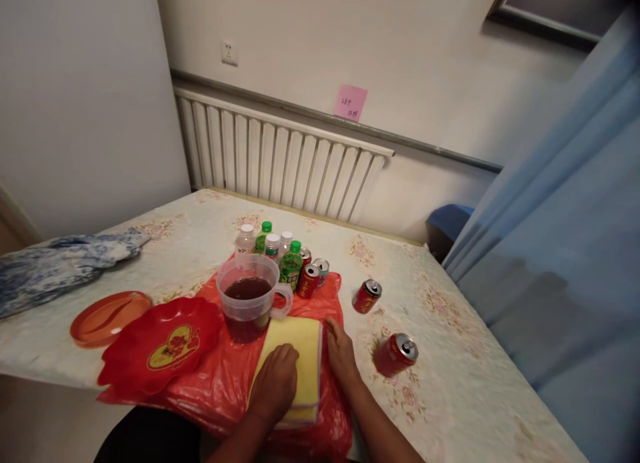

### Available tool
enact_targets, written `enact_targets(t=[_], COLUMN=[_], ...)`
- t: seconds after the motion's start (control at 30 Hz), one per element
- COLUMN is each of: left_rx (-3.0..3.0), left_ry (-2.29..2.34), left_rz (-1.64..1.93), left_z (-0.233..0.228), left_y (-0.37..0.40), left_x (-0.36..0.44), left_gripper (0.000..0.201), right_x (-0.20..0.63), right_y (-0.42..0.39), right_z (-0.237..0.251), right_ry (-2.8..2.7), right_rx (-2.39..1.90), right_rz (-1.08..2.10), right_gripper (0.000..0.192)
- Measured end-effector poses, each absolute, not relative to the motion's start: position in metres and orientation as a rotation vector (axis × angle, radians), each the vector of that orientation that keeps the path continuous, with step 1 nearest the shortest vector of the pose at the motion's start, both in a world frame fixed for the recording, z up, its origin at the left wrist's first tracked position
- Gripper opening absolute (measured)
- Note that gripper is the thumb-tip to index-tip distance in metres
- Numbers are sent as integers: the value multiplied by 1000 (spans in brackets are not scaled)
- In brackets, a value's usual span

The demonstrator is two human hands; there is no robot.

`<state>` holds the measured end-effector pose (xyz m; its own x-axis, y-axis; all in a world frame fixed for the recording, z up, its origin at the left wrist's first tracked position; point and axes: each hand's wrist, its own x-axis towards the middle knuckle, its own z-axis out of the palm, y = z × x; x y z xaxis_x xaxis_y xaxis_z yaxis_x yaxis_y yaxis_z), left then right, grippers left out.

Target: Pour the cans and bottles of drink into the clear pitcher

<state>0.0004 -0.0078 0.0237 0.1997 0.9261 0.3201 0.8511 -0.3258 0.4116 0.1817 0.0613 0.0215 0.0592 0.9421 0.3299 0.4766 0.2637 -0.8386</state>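
I had my left hand [274, 383] pressed flat, fingers spread, on the folded yellow cloth [295, 356], gripping nothing. My right hand [341, 353] lay open at the cloth's right edge, fingertips touching it. The cloth sat on a red plastic bag [220, 383]. Just ahead of my left hand stood a clear pitcher [249, 296] of dark liquid; right of my right hand lay a red can [395, 354].
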Motion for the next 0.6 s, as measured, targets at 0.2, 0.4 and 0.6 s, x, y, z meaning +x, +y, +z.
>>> enact_targets(t=[0.2, 0.4, 0.6], left_rx=[2318, 2332, 2360], left_ry=[1747, 1753, 1757], left_rz=[770, 763, 741], left_z=[23, 25, 28], left_y=[-7, -8, -9], left_x=[1, 1, 1], left_gripper=[23, 23, 22], right_x=[202, 189, 206], right_y=[45, 8, -18], right_z=[24, 22, -28], right_ry=[-1475, -1685, -2001], right_rx=[-1472, -1376, -1297], right_rz=[466, 361, 218], right_gripper=[38, 40, 41])
